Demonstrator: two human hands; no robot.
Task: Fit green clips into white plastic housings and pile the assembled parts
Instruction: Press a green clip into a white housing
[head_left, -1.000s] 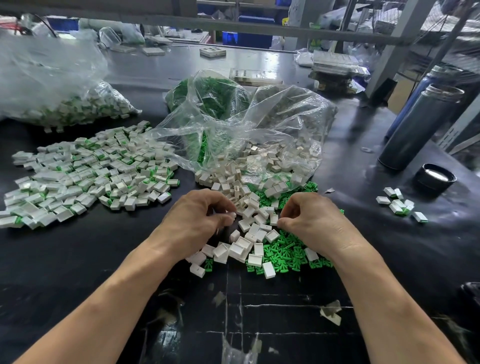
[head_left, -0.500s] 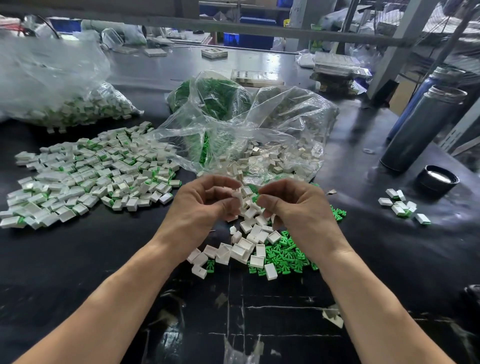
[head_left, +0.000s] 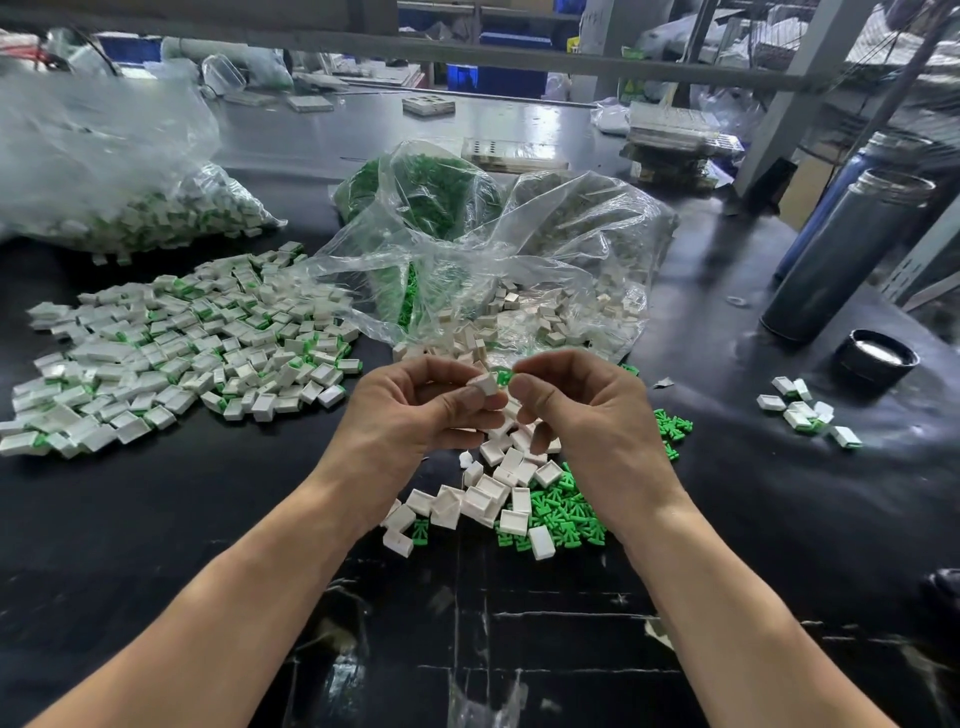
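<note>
Head view showed the left hand (head_left: 410, 410) pinching a small white plastic housing (head_left: 485, 383) at its fingertips. Just beside it, the right hand (head_left: 587, 410) pinched a small green plastic clip (head_left: 503, 377), above the black table's (head_left: 156, 519) near middle.

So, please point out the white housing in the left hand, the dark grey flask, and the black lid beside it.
white housing (head_left: 485, 383), head view, on its top face.
dark grey flask (head_left: 841, 260), head view, mid-body.
black lid (head_left: 878, 358), head view, on its rim.
</note>
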